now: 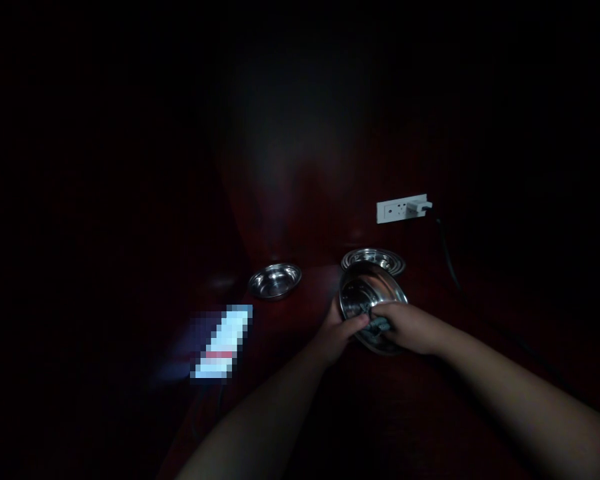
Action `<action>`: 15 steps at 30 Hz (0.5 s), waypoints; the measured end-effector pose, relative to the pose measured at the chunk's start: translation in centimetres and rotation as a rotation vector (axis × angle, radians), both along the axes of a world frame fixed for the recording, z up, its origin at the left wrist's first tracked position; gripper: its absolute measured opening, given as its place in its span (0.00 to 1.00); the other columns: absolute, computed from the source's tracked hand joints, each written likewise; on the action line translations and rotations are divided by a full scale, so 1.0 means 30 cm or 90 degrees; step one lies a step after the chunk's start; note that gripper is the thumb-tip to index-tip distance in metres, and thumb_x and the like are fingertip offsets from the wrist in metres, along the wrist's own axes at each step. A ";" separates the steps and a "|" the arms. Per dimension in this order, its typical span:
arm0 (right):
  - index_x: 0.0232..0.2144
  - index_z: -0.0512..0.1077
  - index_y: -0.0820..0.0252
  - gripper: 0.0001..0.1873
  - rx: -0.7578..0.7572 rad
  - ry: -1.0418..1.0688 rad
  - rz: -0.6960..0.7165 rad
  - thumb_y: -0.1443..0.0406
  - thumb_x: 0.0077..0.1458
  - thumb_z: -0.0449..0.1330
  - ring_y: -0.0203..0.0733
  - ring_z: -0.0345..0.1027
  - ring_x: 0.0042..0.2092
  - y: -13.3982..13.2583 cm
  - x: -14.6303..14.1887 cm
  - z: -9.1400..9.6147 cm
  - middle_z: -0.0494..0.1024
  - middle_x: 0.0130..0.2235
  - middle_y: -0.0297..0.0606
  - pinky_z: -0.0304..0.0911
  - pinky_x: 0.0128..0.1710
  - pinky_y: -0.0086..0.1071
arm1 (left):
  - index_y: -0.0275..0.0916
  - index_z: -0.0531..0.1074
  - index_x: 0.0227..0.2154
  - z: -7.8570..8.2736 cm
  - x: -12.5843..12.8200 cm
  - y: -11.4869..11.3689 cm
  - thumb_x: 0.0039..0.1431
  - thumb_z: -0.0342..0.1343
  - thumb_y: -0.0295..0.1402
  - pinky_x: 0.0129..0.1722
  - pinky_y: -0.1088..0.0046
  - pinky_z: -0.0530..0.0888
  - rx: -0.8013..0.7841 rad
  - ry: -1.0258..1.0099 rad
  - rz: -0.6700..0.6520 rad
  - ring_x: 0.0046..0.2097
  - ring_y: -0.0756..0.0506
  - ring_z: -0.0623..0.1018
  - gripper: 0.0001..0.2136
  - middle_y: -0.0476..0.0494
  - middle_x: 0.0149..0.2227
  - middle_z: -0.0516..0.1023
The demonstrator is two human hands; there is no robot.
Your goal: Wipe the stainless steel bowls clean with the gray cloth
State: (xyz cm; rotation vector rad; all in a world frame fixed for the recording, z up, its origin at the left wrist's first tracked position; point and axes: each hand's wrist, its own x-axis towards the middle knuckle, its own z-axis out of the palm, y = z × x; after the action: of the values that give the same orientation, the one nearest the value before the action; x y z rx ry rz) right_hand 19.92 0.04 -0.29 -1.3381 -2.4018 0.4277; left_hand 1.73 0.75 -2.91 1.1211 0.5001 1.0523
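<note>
Near a steel dish [397, 265], holding a tilted steel bowl [359, 291] by its near-left side in left hand [336, 335] and a cloth-like wad [380, 325] inside it in right hand [411, 327].

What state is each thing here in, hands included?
Held bowl: tilted, inside showing.
Cloth: bunched, inside held bowl.
Left hand: gripping held bowl.
Right hand: gripping cloth.
Lone bowl: upright, set down.
Rear dishes: upright, seemingly stacked.
Socket: plug inserted.
Screen: lit, contents pixelated.

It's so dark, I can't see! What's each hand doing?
Left hand: closed, holding a tilted steel bowl.
Right hand: closed, holding a grayish cloth inside it.
</note>
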 end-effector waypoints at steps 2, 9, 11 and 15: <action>0.33 0.72 0.59 0.13 0.043 -0.038 -0.033 0.74 0.43 0.55 0.48 0.70 0.43 0.006 0.005 0.003 0.77 0.40 0.43 0.63 0.44 0.38 | 0.43 0.59 0.55 0.003 -0.002 -0.004 0.44 0.65 0.35 0.52 0.56 0.68 -0.021 0.009 -0.005 0.54 0.38 0.71 0.34 0.38 0.53 0.70; 0.34 0.72 0.58 0.11 0.085 -0.064 -0.078 0.71 0.45 0.57 0.49 0.70 0.43 -0.002 -0.002 0.017 0.77 0.40 0.44 0.63 0.43 0.37 | 0.45 0.59 0.56 0.007 -0.009 -0.010 0.45 0.65 0.38 0.47 0.58 0.72 -0.046 0.039 -0.001 0.52 0.38 0.73 0.33 0.39 0.54 0.70; 0.34 0.73 0.57 0.13 0.051 -0.045 -0.055 0.72 0.44 0.57 0.47 0.71 0.42 -0.011 -0.004 0.019 0.78 0.39 0.42 0.63 0.42 0.36 | 0.45 0.59 0.56 0.005 -0.009 -0.008 0.45 0.64 0.38 0.46 0.59 0.72 -0.046 0.037 0.000 0.51 0.39 0.73 0.34 0.39 0.54 0.70; 0.37 0.74 0.57 0.18 -0.017 0.015 -0.002 0.74 0.41 0.56 0.45 0.71 0.40 -0.019 -0.002 0.012 0.78 0.37 0.38 0.64 0.41 0.35 | 0.45 0.58 0.57 0.001 -0.009 -0.003 0.44 0.65 0.37 0.47 0.58 0.72 -0.055 0.027 0.004 0.50 0.39 0.74 0.36 0.39 0.53 0.71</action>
State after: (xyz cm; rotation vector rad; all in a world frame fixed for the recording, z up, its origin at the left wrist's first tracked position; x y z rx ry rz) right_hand 19.85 -0.53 0.07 -1.3408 -2.3819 0.4739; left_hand 1.46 0.65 -2.87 1.0682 0.5785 1.0045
